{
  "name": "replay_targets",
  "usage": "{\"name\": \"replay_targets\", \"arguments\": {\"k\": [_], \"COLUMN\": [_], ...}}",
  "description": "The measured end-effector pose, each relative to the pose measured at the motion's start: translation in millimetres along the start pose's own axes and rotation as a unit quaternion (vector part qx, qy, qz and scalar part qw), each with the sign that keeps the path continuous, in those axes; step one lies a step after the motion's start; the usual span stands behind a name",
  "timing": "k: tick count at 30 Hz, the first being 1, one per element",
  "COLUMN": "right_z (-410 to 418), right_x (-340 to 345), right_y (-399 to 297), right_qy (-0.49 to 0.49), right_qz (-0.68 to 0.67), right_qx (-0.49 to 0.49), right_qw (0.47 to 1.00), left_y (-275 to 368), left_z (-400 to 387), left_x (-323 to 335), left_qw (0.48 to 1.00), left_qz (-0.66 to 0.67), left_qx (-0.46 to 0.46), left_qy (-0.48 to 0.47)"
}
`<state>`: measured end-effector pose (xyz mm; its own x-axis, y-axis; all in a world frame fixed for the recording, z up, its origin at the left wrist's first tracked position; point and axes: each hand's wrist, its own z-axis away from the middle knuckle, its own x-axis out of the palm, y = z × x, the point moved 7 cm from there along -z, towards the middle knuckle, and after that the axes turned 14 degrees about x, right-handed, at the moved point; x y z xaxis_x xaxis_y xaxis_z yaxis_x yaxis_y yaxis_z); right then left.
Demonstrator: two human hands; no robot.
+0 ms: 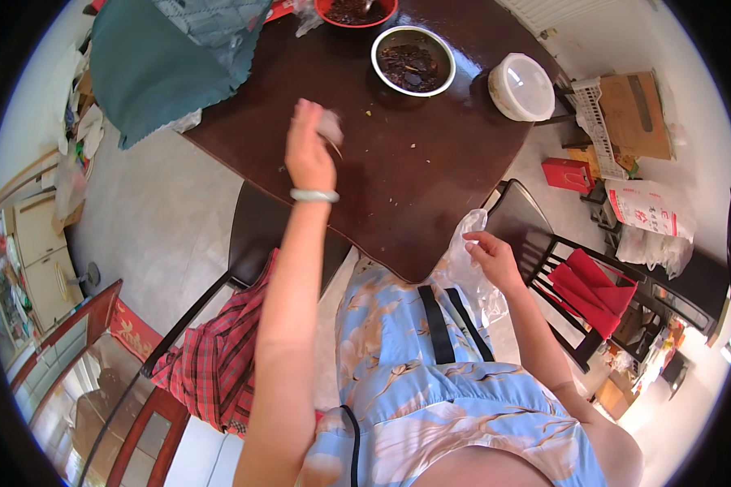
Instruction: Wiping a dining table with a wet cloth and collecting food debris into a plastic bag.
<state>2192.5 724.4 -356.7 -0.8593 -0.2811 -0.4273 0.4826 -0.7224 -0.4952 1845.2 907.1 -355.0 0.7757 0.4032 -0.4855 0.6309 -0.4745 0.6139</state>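
My left hand (310, 146), with a pale bangle at the wrist, is over the left part of a dark brown wooden table (365, 182). In it is a blurred, pale wad (330, 126), too blurred to name. My right hand (493, 259) pinches a clear plastic bag (466, 268) that hangs beside the table's near corner. Small crumbs lie scattered on the tabletop. Beyond my hands stands a metal bowl (413, 61) with dark food in it. A red-rimmed bowl (356, 15) with similar contents and a utensil is at the far edge of view.
A lidded plastic tub (522, 88) stands at the table's right side. Green cloth (164, 73) covers the far left part. Dark chairs flank the near corner; a red plaid cloth (219, 353) hangs on the left one and a red cloth (591, 292) on the right one.
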Motion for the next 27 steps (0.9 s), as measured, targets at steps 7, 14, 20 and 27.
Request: {"name": "replay_targets", "arguments": {"k": [7, 14, 20, 27], "right_z": [23.8, 40.9, 53.1, 64.4], "right_x": [6.5, 10.0, 13.2, 17.4], "right_y": [50.1, 82.5, 76.9, 121.0], "right_qy": [0.022, 0.018, 0.001, 0.013], "right_qz": [-0.066, -0.101, -0.098, -0.115], "right_qx": [0.044, 0.084, 0.068, 0.087], "right_qw": [0.997, 0.991, 0.993, 0.989], "left_y": [-82.8, 21.7, 96.7, 111.1], "left_z": [-9.4, 12.1, 68.5, 25.3], "left_x": [57.4, 122.9, 131.3, 119.9], "left_qw": [0.968, 0.938, 0.918, 0.942], "left_qz": [-0.177, -0.029, 0.172, 0.262], "left_qx": [0.025, 0.162, 0.14, 0.03], "left_qy": [-0.177, -0.305, -0.329, -0.205]}}
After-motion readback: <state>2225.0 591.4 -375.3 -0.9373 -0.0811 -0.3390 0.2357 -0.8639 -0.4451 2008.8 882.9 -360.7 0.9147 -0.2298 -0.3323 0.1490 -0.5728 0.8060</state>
